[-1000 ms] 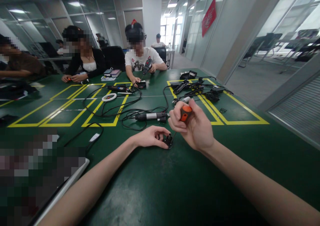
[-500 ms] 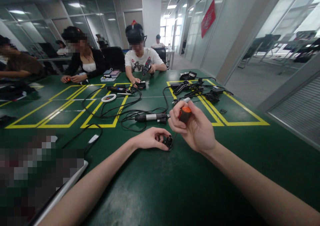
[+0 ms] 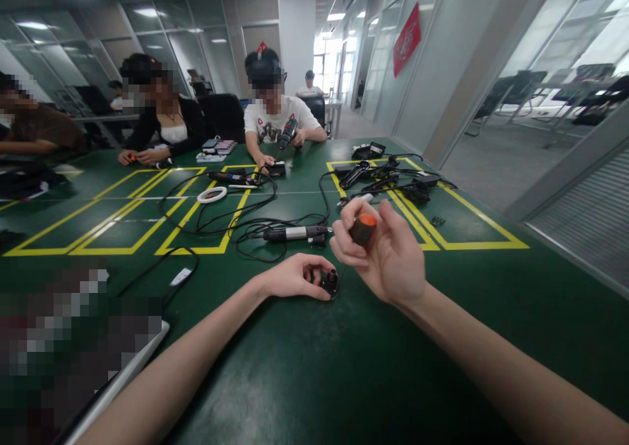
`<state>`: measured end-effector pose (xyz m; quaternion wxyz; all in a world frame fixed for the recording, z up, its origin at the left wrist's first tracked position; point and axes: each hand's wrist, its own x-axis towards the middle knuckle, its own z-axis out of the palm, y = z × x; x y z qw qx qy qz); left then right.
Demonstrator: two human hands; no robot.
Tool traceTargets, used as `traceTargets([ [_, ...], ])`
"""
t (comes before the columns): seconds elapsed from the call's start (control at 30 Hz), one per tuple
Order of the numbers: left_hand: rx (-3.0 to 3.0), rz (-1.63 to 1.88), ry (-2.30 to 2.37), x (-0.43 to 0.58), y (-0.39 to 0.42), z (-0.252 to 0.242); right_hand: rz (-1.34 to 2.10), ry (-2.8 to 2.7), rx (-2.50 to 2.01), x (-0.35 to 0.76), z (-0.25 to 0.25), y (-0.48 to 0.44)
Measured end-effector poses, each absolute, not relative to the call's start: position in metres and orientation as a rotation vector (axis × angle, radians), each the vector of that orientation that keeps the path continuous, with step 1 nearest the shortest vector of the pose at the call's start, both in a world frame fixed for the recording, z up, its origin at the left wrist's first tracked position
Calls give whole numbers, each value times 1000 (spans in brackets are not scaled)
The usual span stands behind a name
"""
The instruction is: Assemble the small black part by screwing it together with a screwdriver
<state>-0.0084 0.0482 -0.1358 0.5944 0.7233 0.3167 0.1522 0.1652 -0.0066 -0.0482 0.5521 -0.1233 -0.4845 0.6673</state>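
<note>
My left hand (image 3: 299,276) rests low over the green table, its thumb and fingers closed around a small black cylindrical part (image 3: 331,281). In my right hand (image 3: 388,255) is a screwdriver (image 3: 363,229) with an orange-and-black handle, its end toward me. The thin shaft slants down from my fist to the side of the black part; whether the tip sits in a screw cannot be made out. My right thumb stands off the handle while the other fingers curl round it.
A silver-and-black electric screwdriver (image 3: 295,233) with coiled black cable lies beyond my hands. Farther right are black cables and parts (image 3: 378,179) and small screws (image 3: 438,221). A white ring (image 3: 211,194) lies left. A person (image 3: 280,114) across the table holds a drill (image 3: 287,134).
My right thumb has lifted away from the screwdriver handle. My left hand still holds the black part in about the same place.
</note>
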Motion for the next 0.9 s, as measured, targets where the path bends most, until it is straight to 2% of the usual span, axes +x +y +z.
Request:
traceTargets([
  [0.2,1680,373,724,-9,49,-142,1509,-1155,-308,164,-49,-6],
  [0.9,1674,357,749,-8,46,-136,1612,-1097,-299,167,-47,-6],
])
